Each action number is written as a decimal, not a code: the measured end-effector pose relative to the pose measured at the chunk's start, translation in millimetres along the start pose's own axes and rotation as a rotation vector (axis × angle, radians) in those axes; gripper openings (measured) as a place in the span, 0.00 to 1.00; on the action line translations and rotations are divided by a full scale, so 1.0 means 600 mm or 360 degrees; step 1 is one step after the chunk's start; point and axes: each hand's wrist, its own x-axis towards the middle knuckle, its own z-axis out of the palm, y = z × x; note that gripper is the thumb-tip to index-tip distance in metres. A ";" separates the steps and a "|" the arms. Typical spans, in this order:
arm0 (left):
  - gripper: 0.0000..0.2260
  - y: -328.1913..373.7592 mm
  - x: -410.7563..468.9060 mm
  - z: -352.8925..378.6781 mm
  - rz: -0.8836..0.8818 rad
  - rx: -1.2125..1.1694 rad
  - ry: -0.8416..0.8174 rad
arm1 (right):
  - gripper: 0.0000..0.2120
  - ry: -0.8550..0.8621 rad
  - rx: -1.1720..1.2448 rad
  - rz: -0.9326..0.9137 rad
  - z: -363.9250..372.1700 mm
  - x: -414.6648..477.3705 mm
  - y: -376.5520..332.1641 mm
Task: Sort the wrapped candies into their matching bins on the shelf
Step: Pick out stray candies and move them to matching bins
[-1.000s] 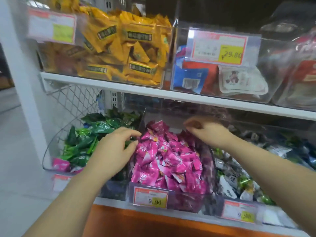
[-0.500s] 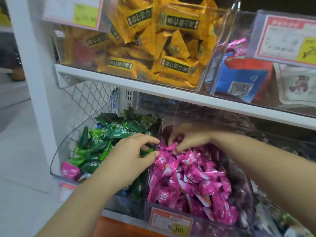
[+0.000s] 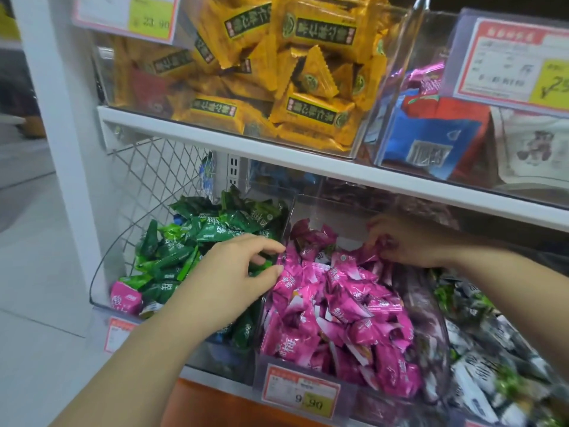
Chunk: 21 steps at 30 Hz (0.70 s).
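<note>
Head view, lower shelf [image 3: 385,181].

- Left hand [image 3: 234,272]: over the wall between the green bin [image 3: 98,272] and the pink bin [image 3: 431,331]. Thumb and forefinger are curved and parted, with nothing visible between them.
- Right hand [image 3: 409,241]: at the back of the pink bin, fingers curled down into the pink candies [image 3: 338,309]. Blurred, so I cannot tell whether it has pinched a wrapper.
- Green candies [image 3: 191,241] fill the left bin.
- One stray [image 3: 125,298], a pink wrapper, lies at the front left corner of the green bin, well apart from both hands. This is probably what needs moving.
- A black-and-white mix [image 3: 480,359] sits to the right of the pink bin.

Risks, as judged:
1. The pink heap is piled high toward the front. Raking with the right hand could push candies over the low front lip above the tag [image 3: 303,391] and onto the floor.
2. The left hand straddles the wall. A careless sweep could drag green candies into the pink bin, or the reverse, and cause new mis-sorts.
3. The stray is half tucked under green wrappers. It is easy to overlook, and a grab there could lift a green candy along with it.
4. The wrappers look slick and crinkled, so a loose pinch could drop one in transit.
</note>
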 end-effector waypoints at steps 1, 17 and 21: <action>0.12 0.000 0.000 0.000 0.0002 0.0002 0.0002 | 0.13 -0.0029 0.0013 0.0019 0.000 0.000 0.002; 0.12 -0.008 0.001 0.000 0.0024 -0.0025 -0.0002 | 0.33 -0.0682 0.0346 0.0154 0.027 0.060 -0.110; 0.11 -0.008 0.002 0.001 0.0023 -0.0023 -0.0002 | 0.33 -0.0763 0.0310 0.0150 0.016 0.022 -0.099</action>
